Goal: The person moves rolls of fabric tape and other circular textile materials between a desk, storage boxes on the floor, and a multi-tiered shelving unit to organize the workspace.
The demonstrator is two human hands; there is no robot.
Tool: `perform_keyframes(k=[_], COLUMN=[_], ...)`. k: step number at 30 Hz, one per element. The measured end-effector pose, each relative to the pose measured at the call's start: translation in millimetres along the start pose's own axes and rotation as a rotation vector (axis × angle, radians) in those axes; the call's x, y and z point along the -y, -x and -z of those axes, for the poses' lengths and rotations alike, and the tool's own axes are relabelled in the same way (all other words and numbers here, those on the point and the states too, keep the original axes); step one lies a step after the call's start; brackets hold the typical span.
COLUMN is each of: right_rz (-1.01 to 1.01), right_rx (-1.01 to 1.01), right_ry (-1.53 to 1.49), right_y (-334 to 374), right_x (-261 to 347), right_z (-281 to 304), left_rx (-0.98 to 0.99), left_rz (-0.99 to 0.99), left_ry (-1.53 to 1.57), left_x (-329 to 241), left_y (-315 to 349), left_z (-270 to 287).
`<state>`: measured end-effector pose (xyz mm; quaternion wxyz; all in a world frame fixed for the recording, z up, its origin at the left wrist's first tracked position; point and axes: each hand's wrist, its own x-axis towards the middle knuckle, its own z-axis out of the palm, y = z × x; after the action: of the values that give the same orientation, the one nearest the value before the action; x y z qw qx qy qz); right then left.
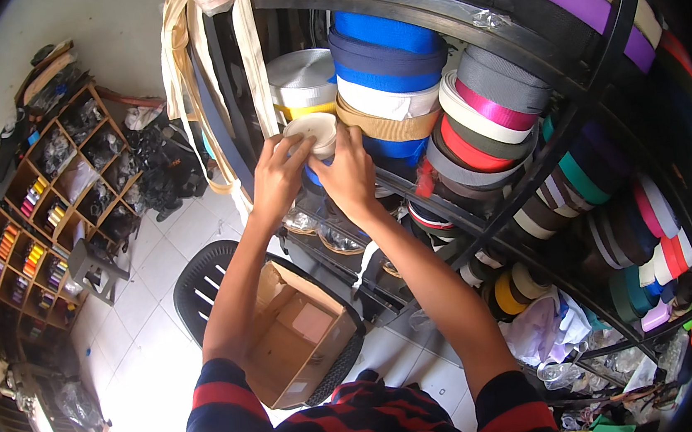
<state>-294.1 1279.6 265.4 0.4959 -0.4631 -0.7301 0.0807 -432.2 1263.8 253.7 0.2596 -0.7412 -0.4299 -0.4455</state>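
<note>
Both my hands reach forward to the shelf and close around a small cream roll of webbing (314, 126). My left hand (279, 172) grips its left and near side, fingers bent over the edge. Against the right side presses my right hand (347, 170), thumb in front. Directly behind stands a larger silver-white roll (299, 70) above a yellow one (303, 111). To the right is a stack of webbing rolls: blue (388, 32), navy, white and tan (387, 120). Cream straps (252, 58) hang down just left of my hands. Something blue shows below the held roll, partly hidden.
Below my arms an open cardboard box (338, 348) sits on a black plastic chair (192, 282). The black metal rack (520, 212) carries many coloured rolls to the right. At left are a wooden cubby shelf (58, 206) with thread spools and a grey stool (97, 265).
</note>
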Motion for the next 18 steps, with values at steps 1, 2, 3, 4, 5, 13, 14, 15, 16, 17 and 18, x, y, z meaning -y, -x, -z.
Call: perform_keyframes(k=[1,2,3,4,5,13,14,15,16,17,18], right_rz=[0.006,-0.003,-0.015,-0.027,-0.022,-0.014,-0.009,0.017,0.043,0.068,0.1], right_rx=[-0.036,-0.014,0.009,0.031,0.04,0.118,0.122,0.138,0.153,0.169,0.167], right_ry=[0.08,0.12,0.16,0.2,0.203,0.207,0.189,0.157,0.124,0.089,0.061], right_y=[-1.9,-2.3,-2.2,-2.3,-3.6,-0.4,2.7,7.3,14.3,21.9,28.5], right_x=[-1.3,-2.8,-1.9,-1.2,-0.9,3.0,3.5,3.5,3.5,2.7,0.5], right_z=[-2.9,-4.7,-4.4,-3.3,-1.3,18.8,21.2,24.3,27.3,30.0,36.4], left_rx=[0.012,0.009,0.01,0.011,0.006,0.033,0.047,0.058,0.069,0.082,0.084], left_rz=[0.032,0.025,0.017,0.009,0.011,0.096,0.117,0.109,0.101,0.093,0.101], left_ry=[0.028,0.012,-0.003,-0.016,-0.016,-0.037,-0.028,-0.014,-0.001,0.012,0.014], left_x=[2.7,6.8,9.4,11.4,12.7,-8.5,-7.9,-8.9,-8.8,-8.2,-11.0], left_y=[-0.9,-0.7,-1.2,-1.9,-3.3,-6.0,-3.6,-4.2,-4.6,-4.9,-9.0], left_z=[-6.6,-10.2,-11.8,-13.6,-16.1,-25.0,-26.4,-25.0,-22.9,-20.9,-18.3])
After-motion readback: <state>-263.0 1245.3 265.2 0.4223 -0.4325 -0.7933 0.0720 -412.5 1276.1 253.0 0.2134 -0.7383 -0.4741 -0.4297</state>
